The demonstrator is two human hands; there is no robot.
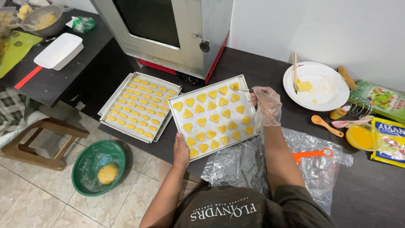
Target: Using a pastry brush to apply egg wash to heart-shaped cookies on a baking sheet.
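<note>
A metal baking tray (175,122) holds several yellow heart-shaped dough pieces (211,118) in rows. My left hand (181,150), bare, grips the tray's near left corner. My right hand (265,105) wears a clear plastic glove and holds a thin brush (244,89), its tip on a heart (234,86) at the tray's far right corner.
A second tray (139,105) of small oblong dough pieces lies to the left. An oven (168,29) stands behind. On the right are a white plate (316,86), a yolk cup (362,137), spoons, plastic sheet (249,164). A green bowl (98,168) with dough sits on the floor.
</note>
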